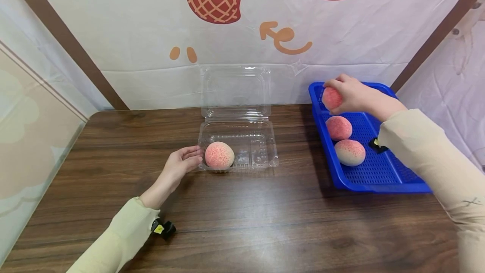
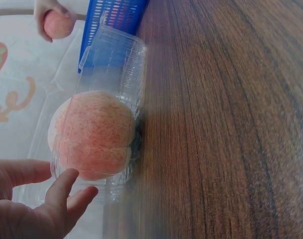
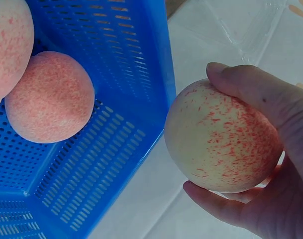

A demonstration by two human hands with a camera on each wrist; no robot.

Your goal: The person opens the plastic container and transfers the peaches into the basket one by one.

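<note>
My right hand (image 1: 352, 94) grips a pink-speckled peach (image 1: 331, 98) over the far left corner of a blue basket (image 1: 379, 187). In the right wrist view, the held peach (image 3: 216, 139) is pale on one side and sits between thumb and fingers. Two more peaches lie in the basket, a pinker one (image 1: 339, 128) and a paler one (image 1: 350, 153). A clear plastic clamshell box (image 1: 261, 149) stands with its lid (image 1: 235, 90) raised, and a peach (image 1: 219, 155) rests in its left part. My left hand (image 1: 179, 164) touches the box's left edge with nearly straight fingers.
The brown wooden table (image 1: 242, 222) carries the box and the basket. A white printed cloth (image 1: 144, 54) hangs behind the table's far edge. Each wrist wears a small black camera mount, such as the left one (image 1: 163, 228).
</note>
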